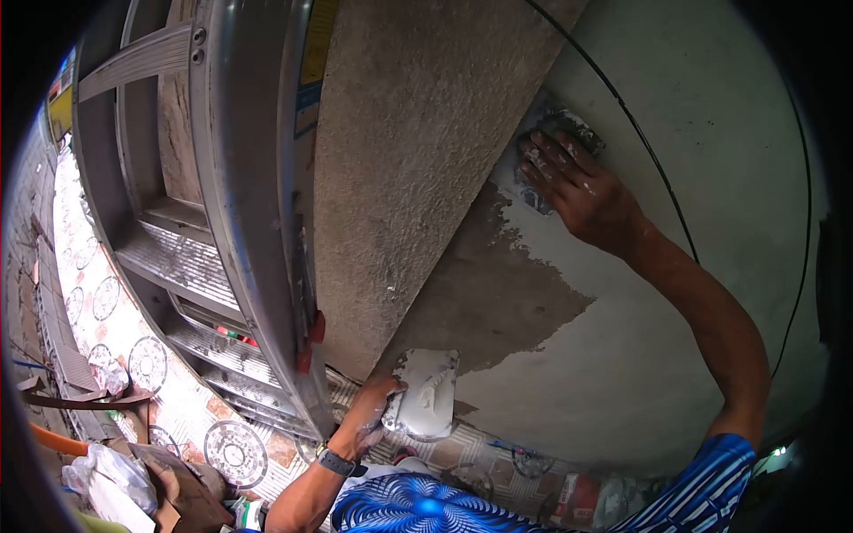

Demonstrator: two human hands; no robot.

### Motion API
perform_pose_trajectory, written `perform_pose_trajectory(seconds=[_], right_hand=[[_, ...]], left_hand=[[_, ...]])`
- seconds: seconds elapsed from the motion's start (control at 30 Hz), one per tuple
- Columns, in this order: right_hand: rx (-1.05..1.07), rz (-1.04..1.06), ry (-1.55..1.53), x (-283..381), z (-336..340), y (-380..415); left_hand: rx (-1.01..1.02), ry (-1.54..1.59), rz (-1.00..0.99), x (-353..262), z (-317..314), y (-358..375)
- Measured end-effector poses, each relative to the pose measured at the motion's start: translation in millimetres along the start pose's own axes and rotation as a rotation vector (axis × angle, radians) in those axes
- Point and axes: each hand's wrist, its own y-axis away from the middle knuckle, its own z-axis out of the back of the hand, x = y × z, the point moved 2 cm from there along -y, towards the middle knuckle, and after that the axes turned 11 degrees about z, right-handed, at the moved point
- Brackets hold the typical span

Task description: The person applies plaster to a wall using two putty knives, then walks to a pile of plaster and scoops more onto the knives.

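Observation:
My left hand (377,407), with a watch on its wrist, is closed on the near edge of a flat plastering trowel (407,425) loaded with smooth white putty (428,391). It is low, in front of the wall's bottom corner. Higher up, my right hand (577,188) grips a dark, putty-smeared flat trowel (569,124) laid against the wall, close to the corner with the rough column. Spots of white cling to its fingers. Below it a bare grey-brown patch (506,298) is bordered by a ragged edge of pale putty coat (613,364).
An aluminium ladder (253,222) stands close on the left, beside the rough column (400,151). A black cable (626,107) hangs across the wall. Patterned floor tiles (233,451) lie below, with cardboard (182,489) and a plastic bag (120,480) at lower left.

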Motion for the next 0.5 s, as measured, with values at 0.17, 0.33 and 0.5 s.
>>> perform_pose_trajectory(seconds=[0.17,0.33,0.5], right_hand=[[0.044,-0.02,0.009,2,-5,-3],[0.046,-0.055,-0.011,3,-6,-2],[0.062,-0.067,-0.032,4,-6,-4]], left_hand=[[0.025,-0.001,0.041,-7,-12,0],[0.076,-0.035,0.061,-6,-13,-9],[0.075,-0.066,0.07,-8,-20,-9]])
